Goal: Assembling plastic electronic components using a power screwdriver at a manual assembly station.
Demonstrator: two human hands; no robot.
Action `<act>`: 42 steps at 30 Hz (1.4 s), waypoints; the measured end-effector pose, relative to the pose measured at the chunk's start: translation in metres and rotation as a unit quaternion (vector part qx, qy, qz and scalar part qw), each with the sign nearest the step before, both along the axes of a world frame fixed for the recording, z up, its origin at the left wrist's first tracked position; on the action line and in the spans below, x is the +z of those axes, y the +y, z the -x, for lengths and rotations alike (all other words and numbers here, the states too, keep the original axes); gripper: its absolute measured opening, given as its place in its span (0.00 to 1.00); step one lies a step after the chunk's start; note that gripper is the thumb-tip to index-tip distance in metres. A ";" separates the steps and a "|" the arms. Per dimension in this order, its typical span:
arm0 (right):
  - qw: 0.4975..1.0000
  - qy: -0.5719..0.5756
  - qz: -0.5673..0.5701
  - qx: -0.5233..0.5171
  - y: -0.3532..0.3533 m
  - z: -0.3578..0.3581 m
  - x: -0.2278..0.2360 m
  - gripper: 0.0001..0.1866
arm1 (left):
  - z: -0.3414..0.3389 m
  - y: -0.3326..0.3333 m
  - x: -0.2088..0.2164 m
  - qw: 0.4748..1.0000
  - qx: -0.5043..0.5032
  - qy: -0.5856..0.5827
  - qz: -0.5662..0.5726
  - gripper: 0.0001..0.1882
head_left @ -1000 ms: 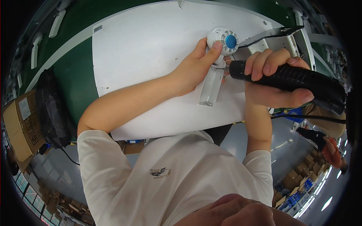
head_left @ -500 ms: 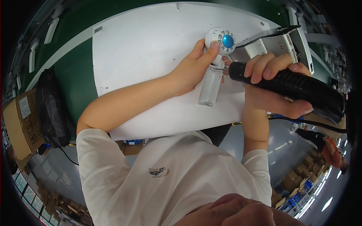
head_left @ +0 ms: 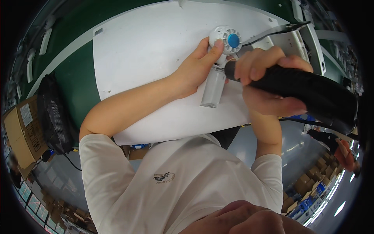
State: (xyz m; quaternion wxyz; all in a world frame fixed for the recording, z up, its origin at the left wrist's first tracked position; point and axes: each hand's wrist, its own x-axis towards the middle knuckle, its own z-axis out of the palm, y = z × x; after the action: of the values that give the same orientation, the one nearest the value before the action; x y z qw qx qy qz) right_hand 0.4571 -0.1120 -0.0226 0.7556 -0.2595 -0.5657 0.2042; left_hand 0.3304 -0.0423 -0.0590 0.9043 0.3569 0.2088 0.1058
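My left hand (head_left: pixel 194 72) is closed round the neck of a small white handheld fan (head_left: pixel 225 37), thumb pressed on its round vented head beside a blue centre disc. Its clear, boxy handle (head_left: pixel 212 91) points down toward me over the white work sheet. In my right hand (head_left: pixel 263 72) is a thick black electric screwdriver (head_left: pixel 311 89), gripped from above and lying almost level. The bit meets the fan at the joint between head and handle; the screw there is too small to make out. Some left fingers are hidden behind the fan.
A white sheet (head_left: pixel 136 50) covers part of the green table (head_left: pixel 80 82). Right of the fan stand a white metal holder (head_left: pixel 290 45) and a dark flat strip (head_left: pixel 272 32). More white fans (head_left: pixel 46 39) lie at far left, above a black mesh bag (head_left: pixel 56 113) and a cardboard box (head_left: pixel 23 128).
My right hand has brought the screwdriver left, so its bit now reaches the fan's joint. The fan and my left hand have shifted slightly up and left in the picture.
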 end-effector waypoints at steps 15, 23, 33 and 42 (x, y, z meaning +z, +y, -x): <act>0.988 -0.008 0.042 -0.150 -0.045 -0.012 0.057 0.40 | -0.001 -0.003 0.007 1.000 -0.013 0.005 0.010 0.23; 0.996 0.021 0.049 -0.071 -0.012 0.012 0.034 0.38 | 0.000 -0.005 0.001 1.000 0.012 -0.022 0.012 0.27; 1.000 0.004 0.004 0.000 0.006 0.008 0.010 0.39 | 0.000 -0.004 -0.003 1.000 -0.011 -0.022 -0.008 0.28; 0.998 0.048 0.028 -0.001 -0.014 0.010 0.034 0.37 | 0.005 -0.010 0.006 1.000 -0.003 -0.030 0.003 0.26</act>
State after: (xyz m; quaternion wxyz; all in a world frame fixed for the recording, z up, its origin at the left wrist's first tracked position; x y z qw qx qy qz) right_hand 0.4467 -0.1262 0.0116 0.7746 -0.2710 -0.5226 0.2311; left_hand 0.3258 -0.0521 -0.0531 0.9113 0.3519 0.1812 0.1134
